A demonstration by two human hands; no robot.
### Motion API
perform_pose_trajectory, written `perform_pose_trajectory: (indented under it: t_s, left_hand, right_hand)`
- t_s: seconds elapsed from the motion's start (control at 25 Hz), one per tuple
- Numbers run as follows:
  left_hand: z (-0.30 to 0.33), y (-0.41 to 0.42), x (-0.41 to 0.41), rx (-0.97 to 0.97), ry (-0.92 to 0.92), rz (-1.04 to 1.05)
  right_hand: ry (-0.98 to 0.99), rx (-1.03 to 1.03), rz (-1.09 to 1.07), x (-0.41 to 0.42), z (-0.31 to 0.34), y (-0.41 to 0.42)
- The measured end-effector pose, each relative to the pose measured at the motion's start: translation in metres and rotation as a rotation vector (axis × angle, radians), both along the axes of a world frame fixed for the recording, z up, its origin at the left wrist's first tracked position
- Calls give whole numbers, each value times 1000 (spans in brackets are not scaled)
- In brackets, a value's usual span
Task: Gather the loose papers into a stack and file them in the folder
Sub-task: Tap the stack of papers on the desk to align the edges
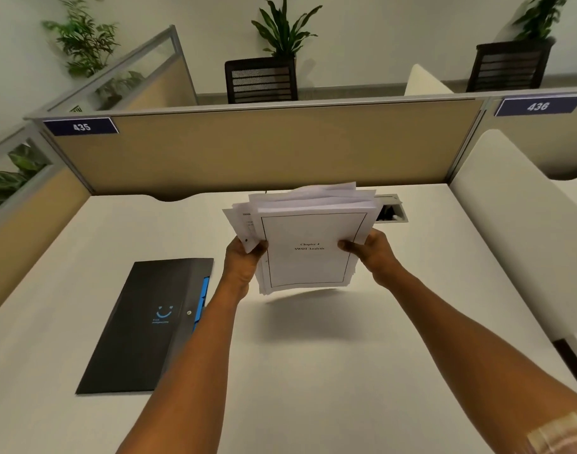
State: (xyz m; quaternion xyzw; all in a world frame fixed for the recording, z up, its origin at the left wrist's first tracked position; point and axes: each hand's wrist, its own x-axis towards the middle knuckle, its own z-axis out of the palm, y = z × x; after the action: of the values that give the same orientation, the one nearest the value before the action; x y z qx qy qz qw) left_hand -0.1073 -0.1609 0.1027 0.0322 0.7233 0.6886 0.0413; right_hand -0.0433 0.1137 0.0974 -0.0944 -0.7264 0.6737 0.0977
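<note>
A closed black folder point(149, 326) lies flat on the white table point(346, 371) at the left, blue tabs showing along its right edge, just beside the left forearm. The left hand point(243, 260) grasps the left edge of the papers point(310, 237), thumb on the front sheet. The papers stand nearly upright, lifted clear of the table, their shadow below; the sheets are uneven, fanning out at the top and left. The front page reads "Chapter 4 SWOT Analysis". The right hand point(372, 253) grasps the right edge, thumb across the front. Both grips sit about mid-height, the stack between them.
</note>
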Motion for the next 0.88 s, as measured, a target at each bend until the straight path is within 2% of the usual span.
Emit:
perform_pose_trajectory:
  t_s: [0.36,0.48,0.68,0.88]
  left_hand:
    - [-19,-13,25,-104,-93,-224]
    - [-22,-10,30,-100,-142,-220]
    - [-18,-9,35,-66,-94,-142]
    - [-17,-14,37,-69,-66,-196]
  right_hand:
    - [-77,32,42,40,-22,-11]
    - [-66,31,27,48,-24,-20]
    - [-10,11,-33,55,-16,-30]
    - [13,18,-75,65,-14,-34]
